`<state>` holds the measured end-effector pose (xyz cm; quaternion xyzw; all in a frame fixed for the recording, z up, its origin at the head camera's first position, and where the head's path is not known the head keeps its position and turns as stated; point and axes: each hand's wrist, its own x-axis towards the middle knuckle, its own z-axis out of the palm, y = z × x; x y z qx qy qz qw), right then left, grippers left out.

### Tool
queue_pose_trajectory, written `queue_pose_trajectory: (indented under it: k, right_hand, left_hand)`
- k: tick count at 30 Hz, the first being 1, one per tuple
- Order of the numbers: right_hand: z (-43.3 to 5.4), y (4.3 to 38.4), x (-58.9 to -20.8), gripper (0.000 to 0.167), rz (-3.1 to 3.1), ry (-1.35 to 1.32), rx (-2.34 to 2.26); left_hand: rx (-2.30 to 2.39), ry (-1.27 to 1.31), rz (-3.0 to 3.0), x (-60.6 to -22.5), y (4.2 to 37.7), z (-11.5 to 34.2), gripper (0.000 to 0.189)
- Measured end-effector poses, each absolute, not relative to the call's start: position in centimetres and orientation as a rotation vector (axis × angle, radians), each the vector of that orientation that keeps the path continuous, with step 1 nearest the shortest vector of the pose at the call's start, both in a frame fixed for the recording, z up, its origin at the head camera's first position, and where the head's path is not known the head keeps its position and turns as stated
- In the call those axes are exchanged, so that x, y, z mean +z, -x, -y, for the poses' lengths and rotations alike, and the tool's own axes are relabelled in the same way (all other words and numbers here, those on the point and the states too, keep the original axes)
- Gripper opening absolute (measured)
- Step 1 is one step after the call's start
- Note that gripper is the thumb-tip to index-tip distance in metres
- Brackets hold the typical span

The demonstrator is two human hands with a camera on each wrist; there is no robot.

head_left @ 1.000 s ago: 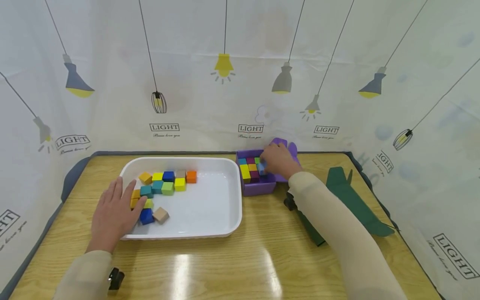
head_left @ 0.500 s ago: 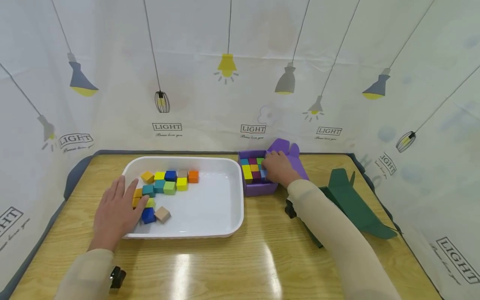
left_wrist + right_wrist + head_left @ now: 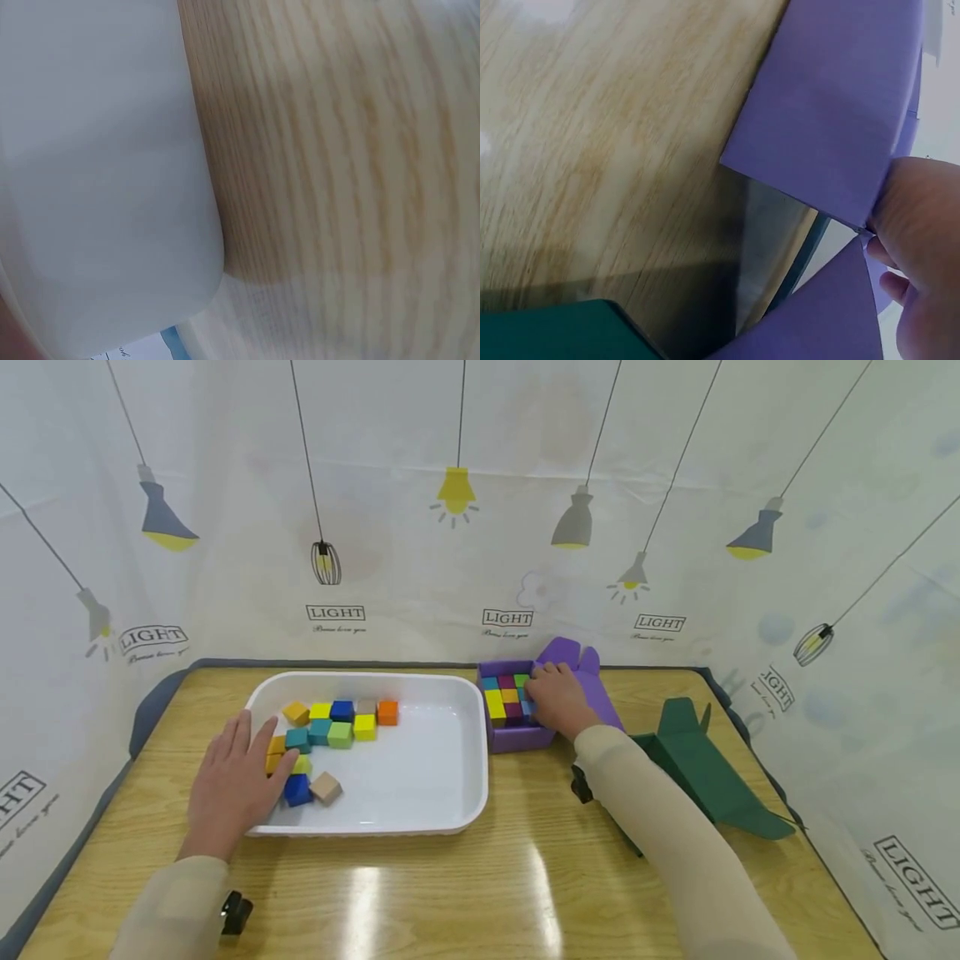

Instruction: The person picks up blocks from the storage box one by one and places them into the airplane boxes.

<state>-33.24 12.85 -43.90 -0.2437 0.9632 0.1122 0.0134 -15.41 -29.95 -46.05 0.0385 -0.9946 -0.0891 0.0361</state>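
Note:
My right hand (image 3: 562, 697) reaches down into the right side of the open purple box (image 3: 519, 741), its fingertips hidden behind the hand and the box wall. Colored wooden cubes (image 3: 510, 696) sit in tight rows inside, a blue cube (image 3: 527, 710) right beside the fingers. In the right wrist view, bent fingers (image 3: 889, 262) pass over the box's edge. I cannot tell whether they pinch a cube. My left hand (image 3: 234, 781) rests with spread fingers over the left rim of the white tray (image 3: 420, 785), its thumb near an orange cube (image 3: 276, 745) and other cubes.
More loose cubes (image 3: 341, 734) lie in the tray's left half, with a plain wood cube (image 3: 326, 788) nearer the front. A green open box (image 3: 693, 760) stands partly behind the right forearm. The purple lid (image 3: 592, 689) leans back right. A printed curtain (image 3: 405, 560) surrounds the table.
The right hand has lowered slightly, and the blue cube at its fingers now sits lower, among the cubes in the purple box. The left hand keeps its place; the view has shifted slightly.

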Motion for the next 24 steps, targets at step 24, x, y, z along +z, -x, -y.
queue_pose_trajectory:
  k: [24]
  right_hand:
    - [-8.0, 31.5, -40.8, 0.021, -3.061, 0.946, 0.060]
  left_hand:
    - [-0.286, -0.114, 3.049, -46.2, 15.5, 29.8, 0.072]
